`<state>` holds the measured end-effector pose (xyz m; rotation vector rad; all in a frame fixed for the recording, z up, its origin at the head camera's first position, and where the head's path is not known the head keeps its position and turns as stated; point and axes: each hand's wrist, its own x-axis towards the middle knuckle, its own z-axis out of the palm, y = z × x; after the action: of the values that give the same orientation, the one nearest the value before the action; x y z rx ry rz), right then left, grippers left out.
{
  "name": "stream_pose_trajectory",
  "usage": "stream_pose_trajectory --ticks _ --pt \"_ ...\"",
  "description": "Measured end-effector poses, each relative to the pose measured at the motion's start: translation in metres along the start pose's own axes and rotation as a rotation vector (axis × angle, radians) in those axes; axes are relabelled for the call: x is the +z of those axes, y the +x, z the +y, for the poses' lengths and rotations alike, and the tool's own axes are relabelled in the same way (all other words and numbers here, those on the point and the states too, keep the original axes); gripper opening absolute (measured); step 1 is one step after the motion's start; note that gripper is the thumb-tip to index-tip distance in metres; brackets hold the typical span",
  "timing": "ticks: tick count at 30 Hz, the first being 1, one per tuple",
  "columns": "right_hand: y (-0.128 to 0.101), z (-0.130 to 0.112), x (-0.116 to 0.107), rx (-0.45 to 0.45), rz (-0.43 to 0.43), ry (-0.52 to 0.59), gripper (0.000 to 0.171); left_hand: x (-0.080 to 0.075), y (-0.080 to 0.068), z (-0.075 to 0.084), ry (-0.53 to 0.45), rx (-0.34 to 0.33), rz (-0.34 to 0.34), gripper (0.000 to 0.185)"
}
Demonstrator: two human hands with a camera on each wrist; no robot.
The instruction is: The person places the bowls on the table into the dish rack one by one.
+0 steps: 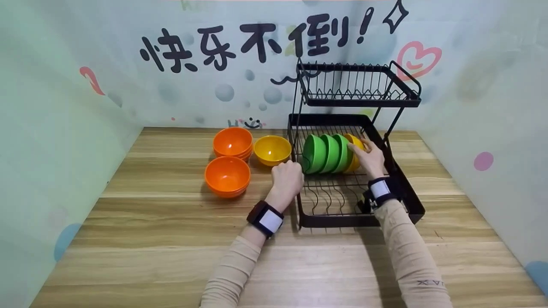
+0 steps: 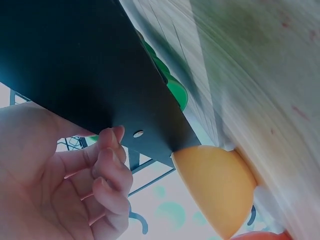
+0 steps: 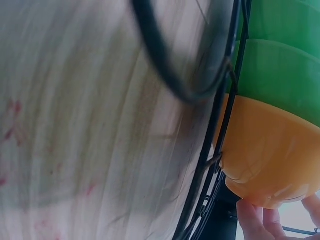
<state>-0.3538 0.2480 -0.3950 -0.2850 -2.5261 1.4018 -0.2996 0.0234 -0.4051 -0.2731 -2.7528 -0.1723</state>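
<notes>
My left hand (image 1: 287, 180) holds the left side wall of a black two-tier dish rack (image 1: 338, 221); in the left wrist view its fingers (image 2: 112, 172) curl at the wall's edge, the thumb partly hidden. With my right hand (image 1: 370, 160) I grip a yellow bowl (image 1: 353, 164) on the lower tier. That bowl stands on its side against several green bowls (image 1: 314, 154) in a row. In the right wrist view, fingertips touch the base of the yellow bowl (image 3: 275, 150). Another yellow bowl (image 1: 272, 150) sits upright just left of the rack, near my left hand.
Two stacks of orange bowls, a rear stack (image 1: 232, 142) and a front stack (image 1: 227, 176), stand left of the yellow bowl on the wooden table (image 1: 162, 239). Overhead is the rack's upper tier (image 1: 359, 102). A printed wall covering (image 1: 192, 98) closes the back and sides.
</notes>
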Motion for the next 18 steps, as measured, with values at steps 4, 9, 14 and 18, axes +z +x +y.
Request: stream_pose_trajectory --ticks 4,9,14,18 --pt "0.0 0.0 0.001 -0.025 0.037 0.014 0.068 0.001 0.002 -0.002 0.019 0.006 0.033 0.023" --pt "0.0 0.001 0.004 -0.081 0.108 0.04 0.061 0.002 0.006 -0.004 0.048 -0.004 0.106 0.022" --pt "0.002 0.0 0.007 -0.145 0.218 0.049 0.051 0.001 0.014 -0.008 0.073 -0.008 0.155 0.026" --pt "0.003 -0.002 0.008 -0.202 0.296 0.078 0.046 0.001 0.023 -0.014 0.099 0.012 0.177 0.028"
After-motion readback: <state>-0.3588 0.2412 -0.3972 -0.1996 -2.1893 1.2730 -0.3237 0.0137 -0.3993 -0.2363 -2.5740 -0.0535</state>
